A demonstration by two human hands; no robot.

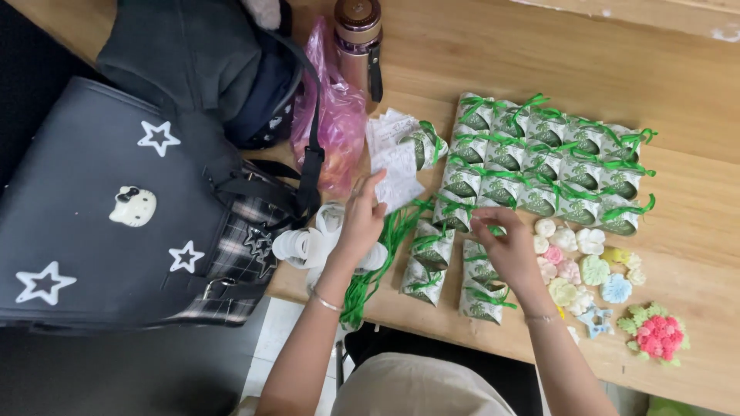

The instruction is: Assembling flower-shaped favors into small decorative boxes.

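left hand fingers raised, right hand fingertips pinched

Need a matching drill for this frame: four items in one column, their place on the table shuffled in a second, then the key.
Things:
1. pink plastic bag
2. bottle
3. pink flower piece
4. black bag with stars

Places:
A. far right, near table edge
B. left, hanging off the table
C. top centre, behind the pink bag
D. between the dark bags and the green-ribboned packets

Pairs: 1-D, 2-C, 3-A, 4-B
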